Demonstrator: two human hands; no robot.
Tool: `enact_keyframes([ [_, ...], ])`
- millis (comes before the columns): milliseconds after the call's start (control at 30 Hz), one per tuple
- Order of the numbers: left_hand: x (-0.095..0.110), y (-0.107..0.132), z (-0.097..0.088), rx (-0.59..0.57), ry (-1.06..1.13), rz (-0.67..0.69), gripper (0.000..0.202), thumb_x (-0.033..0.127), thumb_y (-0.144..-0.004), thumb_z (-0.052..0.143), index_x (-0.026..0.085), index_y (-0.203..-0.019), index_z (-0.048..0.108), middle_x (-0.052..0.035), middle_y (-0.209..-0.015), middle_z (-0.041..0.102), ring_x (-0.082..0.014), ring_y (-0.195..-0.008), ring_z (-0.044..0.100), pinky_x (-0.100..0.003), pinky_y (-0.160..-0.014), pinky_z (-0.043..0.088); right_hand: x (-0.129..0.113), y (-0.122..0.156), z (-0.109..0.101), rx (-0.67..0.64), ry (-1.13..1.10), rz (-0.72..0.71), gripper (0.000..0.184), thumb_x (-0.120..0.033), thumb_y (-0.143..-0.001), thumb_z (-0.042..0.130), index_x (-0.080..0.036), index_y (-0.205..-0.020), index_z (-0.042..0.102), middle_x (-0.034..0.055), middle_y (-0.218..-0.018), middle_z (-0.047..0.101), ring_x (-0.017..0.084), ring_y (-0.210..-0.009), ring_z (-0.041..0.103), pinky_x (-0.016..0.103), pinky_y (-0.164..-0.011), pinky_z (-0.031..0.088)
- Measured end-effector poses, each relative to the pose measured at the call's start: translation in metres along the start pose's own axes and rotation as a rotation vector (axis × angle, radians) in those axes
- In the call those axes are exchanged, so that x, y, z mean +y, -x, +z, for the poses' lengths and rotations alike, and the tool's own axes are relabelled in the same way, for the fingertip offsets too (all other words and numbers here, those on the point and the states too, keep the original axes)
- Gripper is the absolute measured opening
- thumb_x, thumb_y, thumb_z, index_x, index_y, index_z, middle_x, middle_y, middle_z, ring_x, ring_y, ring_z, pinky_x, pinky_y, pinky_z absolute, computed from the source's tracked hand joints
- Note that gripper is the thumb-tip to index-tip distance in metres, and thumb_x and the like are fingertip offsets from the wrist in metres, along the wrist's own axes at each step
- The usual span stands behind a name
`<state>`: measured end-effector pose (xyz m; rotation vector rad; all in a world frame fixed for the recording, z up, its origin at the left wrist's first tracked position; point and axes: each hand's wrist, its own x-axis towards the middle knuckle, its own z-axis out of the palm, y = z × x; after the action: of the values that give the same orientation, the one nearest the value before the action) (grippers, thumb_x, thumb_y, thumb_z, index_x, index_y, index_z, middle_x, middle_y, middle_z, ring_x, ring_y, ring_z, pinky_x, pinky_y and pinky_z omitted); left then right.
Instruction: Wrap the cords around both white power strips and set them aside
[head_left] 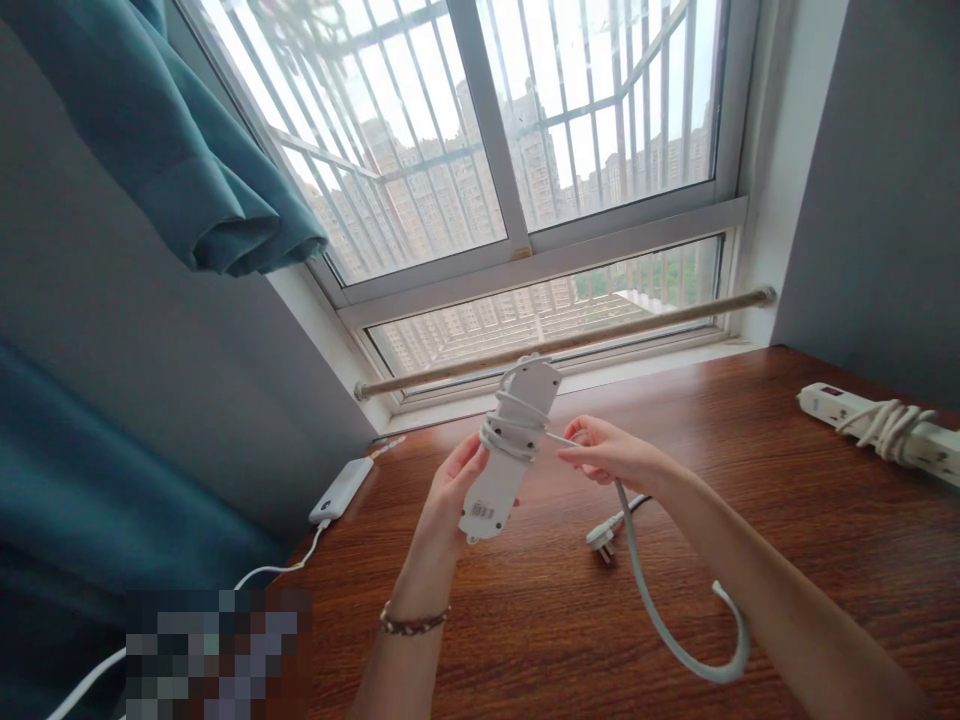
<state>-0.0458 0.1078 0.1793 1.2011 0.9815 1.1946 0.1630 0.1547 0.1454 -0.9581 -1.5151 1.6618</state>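
My left hand grips a white power strip, tilted with its screwed back side towards me. Several turns of its white power cord go round the strip's upper half. To the right, my right hand pinches the cord a short way from the strip, fingers closed on it. From under that hand the cord hangs in a wide loop over the table. The plug lies on the wood below my right hand, its prongs towards me.
A second power strip with its cord wound round it lies at the right on the brown table. At the left edge is a white power bank with a cable. A barred window and a rail stand behind.
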Motion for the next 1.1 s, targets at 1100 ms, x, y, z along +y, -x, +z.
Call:
enact_keyframes([
  [1100,-0.012,0.006,0.007,-0.258,0.132,-0.066,0.058,0.044,-0.073,0.062,0.013,-0.119,0.048,-0.0116,-0.076,0.065,-0.0231,-0.046,0.06,-0.028,-0.034,0.045,0.019,-0.008,0.014,-0.408,0.041,-0.391,0.053,-0.067,-0.068,0.053,-0.015,-0.064,0.044,-0.0034,-0.052,0.032,0.007,-0.048,0.026,0.021,-0.046,0.02],
])
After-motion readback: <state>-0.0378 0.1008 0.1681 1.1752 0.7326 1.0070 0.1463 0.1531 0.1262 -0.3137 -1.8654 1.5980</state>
